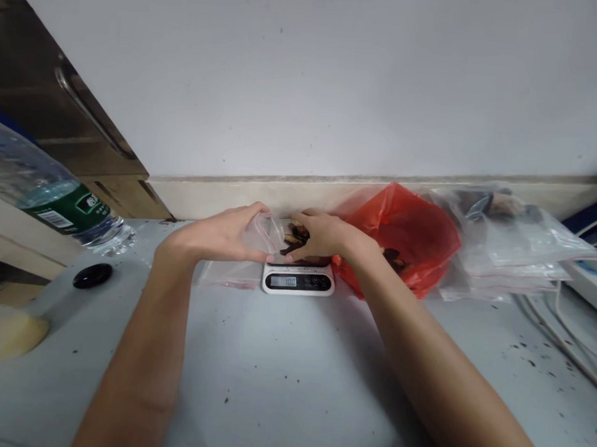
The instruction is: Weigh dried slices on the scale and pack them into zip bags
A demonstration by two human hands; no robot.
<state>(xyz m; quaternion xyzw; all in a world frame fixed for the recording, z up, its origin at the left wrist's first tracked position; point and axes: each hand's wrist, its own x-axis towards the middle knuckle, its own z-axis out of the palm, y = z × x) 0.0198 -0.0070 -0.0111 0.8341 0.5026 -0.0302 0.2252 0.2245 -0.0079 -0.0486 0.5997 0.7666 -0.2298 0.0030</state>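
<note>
A small white digital scale stands on the grey table, its display lit and seeming to read 10.0. Dark brown dried pieces lie over its platform. My right hand is curled around these pieces from the right. From the left, my left hand holds a clear plastic zip bag between thumb and fingers, its mouth facing the pieces. More flat clear bags lie under my left hand. Right of the scale, an open red plastic bag has dark pieces inside.
Filled clear bags are stacked at the right, near cables and a white device. A water bottle and a black round cap are at the left. Behind runs a white wall. Dark crumbs dot the grey table.
</note>
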